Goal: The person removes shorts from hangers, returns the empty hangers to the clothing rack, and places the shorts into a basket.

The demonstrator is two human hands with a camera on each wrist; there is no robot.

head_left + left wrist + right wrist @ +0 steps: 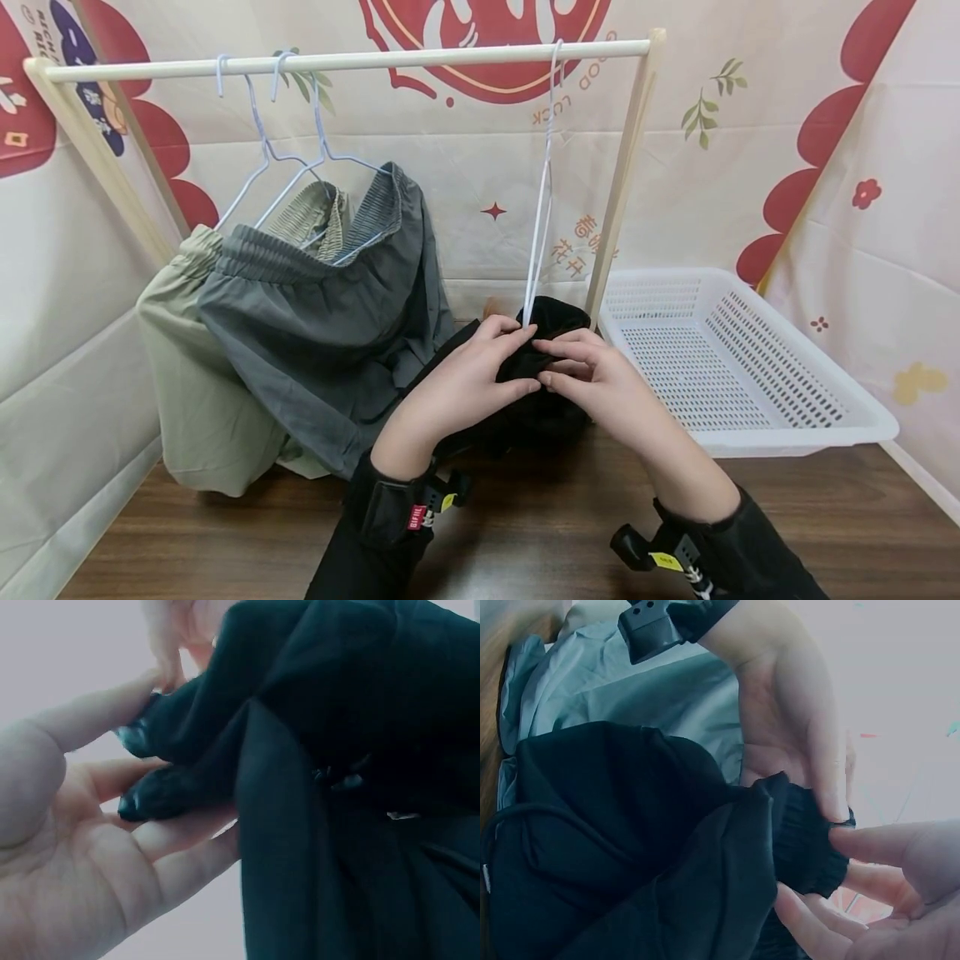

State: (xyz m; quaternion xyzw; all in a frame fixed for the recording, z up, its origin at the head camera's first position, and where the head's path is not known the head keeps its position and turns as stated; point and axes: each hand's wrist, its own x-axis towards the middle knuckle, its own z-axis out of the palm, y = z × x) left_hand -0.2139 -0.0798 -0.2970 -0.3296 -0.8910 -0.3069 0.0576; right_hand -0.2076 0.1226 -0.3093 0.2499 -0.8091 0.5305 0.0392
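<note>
i've got my left hand (459,377) and right hand (606,377) both pinching the black garment (551,417); white hanger (549,137) runs near-upright above the grip, left hand closer to it.

Left grip (467,372), right grip (600,379), both on black garment (551,421)

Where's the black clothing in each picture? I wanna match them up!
Head: the black garment is around the middle, right of the grey garment.
Left wrist: the black garment fills most of the right half.
Right wrist: the black garment spreads over the left and lower middle.
Shared landmark: the left hand, seen at the black garment in every view.
</note>
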